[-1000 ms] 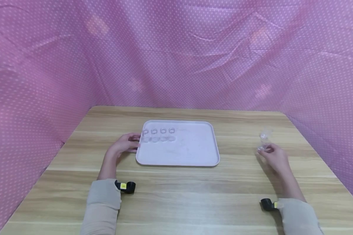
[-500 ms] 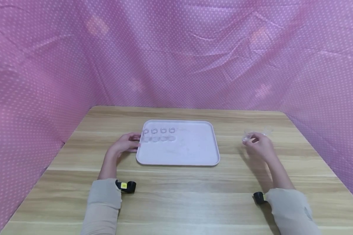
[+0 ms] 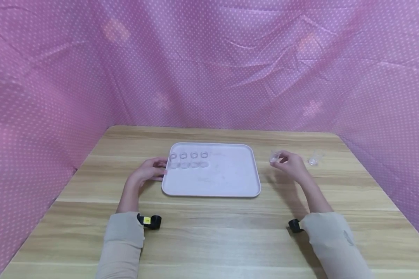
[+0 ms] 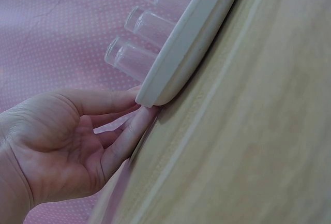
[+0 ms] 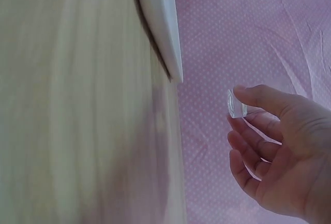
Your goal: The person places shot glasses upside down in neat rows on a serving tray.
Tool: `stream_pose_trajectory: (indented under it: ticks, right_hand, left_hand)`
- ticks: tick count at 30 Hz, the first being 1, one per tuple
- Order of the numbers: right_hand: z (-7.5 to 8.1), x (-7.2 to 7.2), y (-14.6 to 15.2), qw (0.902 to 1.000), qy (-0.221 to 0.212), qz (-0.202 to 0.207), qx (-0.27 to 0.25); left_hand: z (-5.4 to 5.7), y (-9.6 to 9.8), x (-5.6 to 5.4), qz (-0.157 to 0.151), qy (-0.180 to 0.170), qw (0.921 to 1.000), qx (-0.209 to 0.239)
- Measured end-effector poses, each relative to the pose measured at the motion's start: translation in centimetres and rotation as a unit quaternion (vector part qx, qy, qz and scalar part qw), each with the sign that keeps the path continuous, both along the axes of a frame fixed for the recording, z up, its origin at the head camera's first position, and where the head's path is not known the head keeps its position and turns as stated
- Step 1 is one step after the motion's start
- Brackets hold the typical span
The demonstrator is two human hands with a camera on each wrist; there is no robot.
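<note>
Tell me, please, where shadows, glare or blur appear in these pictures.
Head view: the right hand and arm cast a soft shadow on the pale wooden table, whose near part shows whitish sheen; the row of clear cylindrical cups looks faint. Left wrist view: the wood grain looks smeared. Right wrist view: the grain is blurred, dim shadow low on it.

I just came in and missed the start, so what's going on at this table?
A person's left hand pinches the left edge of a pale tray, which holds four clear glasses in a row. The right hand holds another clear glass above the table, beside the tray. One more glass sits farther right.
</note>
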State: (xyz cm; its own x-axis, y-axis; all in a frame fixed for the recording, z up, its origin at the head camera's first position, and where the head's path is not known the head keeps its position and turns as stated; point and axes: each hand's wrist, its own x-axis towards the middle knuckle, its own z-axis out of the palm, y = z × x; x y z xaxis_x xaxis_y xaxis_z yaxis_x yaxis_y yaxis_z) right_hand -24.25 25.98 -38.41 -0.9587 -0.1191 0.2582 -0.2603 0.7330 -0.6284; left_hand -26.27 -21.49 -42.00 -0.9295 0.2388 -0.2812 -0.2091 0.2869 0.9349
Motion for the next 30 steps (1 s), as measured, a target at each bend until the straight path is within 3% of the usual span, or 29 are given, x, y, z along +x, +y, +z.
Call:
stream_pose_trajectory:
  ticks: [22, 30]
  right_hand:
    - [1.0, -2.8, -7.6, 0.9967, -0.044, 0.069, 0.006]
    - [1.0, -3.7, -9.9, 0.9950, -0.040, 0.091, 0.007]
  left_hand:
    - [0.0, -0.1, 0.0, -0.004, 0.003, 1.0000, -0.001]
    - [0.1, 0.0, 0.0, -0.001, 0.003, 1.0000, 0.003]
